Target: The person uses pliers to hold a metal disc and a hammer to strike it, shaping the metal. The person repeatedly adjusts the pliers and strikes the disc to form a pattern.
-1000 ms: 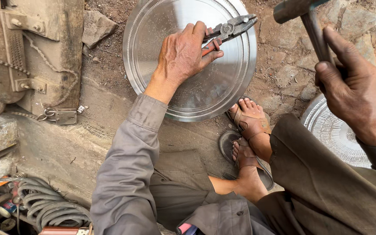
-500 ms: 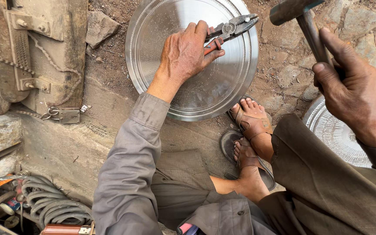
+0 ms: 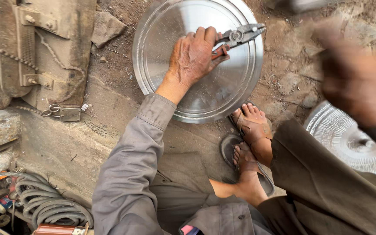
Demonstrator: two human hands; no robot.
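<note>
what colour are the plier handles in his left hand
Red-orange, peeking out under the left hand gripping the pliers; head view.

A weathered wooden block with rusty metal brackets (image 3: 31,48) stands at upper left, a small padlock on a chain (image 3: 68,113) hanging below it. Coiled grey hoses (image 3: 44,204) lie bottom left. A patterned round metal tray (image 3: 349,139) rests at right on the stony dirt ground (image 3: 292,74).

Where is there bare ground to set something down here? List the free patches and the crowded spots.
Free: the concrete slope between the chain with padlock and the grey sleeve; the dirt strip between the flat stone and the round metal tray.
Crowded: around the sandalled feet, between that tray and the patterned tray; the lower-left corner holds coiled hoses.
</note>
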